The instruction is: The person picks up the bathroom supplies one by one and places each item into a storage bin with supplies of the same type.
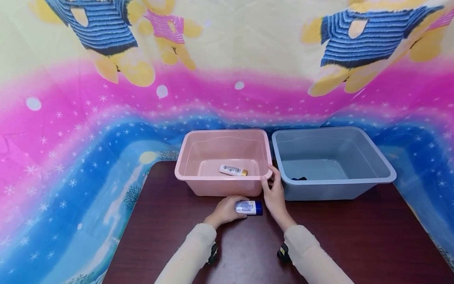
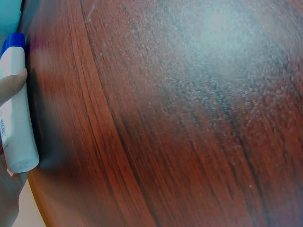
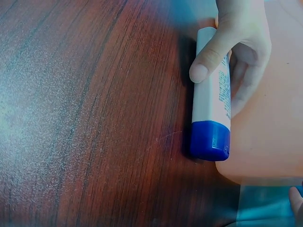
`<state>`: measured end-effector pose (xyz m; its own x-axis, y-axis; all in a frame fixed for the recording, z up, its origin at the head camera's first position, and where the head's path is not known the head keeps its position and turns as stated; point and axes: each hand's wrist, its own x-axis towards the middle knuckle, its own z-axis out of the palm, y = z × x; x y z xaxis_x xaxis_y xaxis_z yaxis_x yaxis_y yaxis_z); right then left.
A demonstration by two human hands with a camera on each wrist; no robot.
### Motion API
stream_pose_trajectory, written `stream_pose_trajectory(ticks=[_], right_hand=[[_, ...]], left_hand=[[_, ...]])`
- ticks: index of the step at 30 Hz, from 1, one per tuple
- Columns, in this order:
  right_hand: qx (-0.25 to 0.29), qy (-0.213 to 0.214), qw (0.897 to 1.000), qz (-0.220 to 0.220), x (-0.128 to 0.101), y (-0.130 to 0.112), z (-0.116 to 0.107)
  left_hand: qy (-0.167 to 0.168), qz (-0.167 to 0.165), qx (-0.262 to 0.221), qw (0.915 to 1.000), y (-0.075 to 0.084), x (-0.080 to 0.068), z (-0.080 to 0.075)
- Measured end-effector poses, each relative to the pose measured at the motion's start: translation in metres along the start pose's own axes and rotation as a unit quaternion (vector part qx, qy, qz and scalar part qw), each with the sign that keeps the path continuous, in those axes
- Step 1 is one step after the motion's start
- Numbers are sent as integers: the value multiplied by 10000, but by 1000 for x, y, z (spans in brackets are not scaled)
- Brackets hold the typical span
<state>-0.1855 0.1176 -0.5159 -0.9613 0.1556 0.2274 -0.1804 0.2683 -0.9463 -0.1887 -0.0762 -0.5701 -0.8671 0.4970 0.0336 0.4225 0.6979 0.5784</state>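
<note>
My left hand grips a white bottle with a blue cap in front of the pink bin. Its thumb lies across the bottle's side in the right wrist view. The bottle lies on its side, close over the dark wooden table, printed label partly showing. My right hand holds the pink bin by its front right corner, thumb at the front and fingers over the rim. Inside that bin lies a white tube with a gold cap. The left wrist view catches the bottle at its left edge.
A grey-blue bin stands to the right of the pink one, with a small black object partly visible inside. Both bins are at the back of the brown table. A colourful printed cloth hangs behind them.
</note>
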Motion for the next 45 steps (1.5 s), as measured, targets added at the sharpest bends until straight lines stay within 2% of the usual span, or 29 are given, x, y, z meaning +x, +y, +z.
stream_pose_trajectory(ticks=[12,20,28,33,45], right_hand=[[1,-24,10000,61,0,0,-1],[5,-42,9999,106,-1,1,-1],[-17,-9,10000,-33,-1,2,0],[-16,-46,10000,-24,0,0,-1],[-72,-40,10000,-25,0,1,-1]], left_hand=[[63,-69,-95,9999,2,-1,1],[29,-60,5,10000,2,-3,1],[192,28,-40,9998,4,-9,-8],[164,132,-25,9998,9,-10,-14],[52,395,569,9976,22,-21,-28]])
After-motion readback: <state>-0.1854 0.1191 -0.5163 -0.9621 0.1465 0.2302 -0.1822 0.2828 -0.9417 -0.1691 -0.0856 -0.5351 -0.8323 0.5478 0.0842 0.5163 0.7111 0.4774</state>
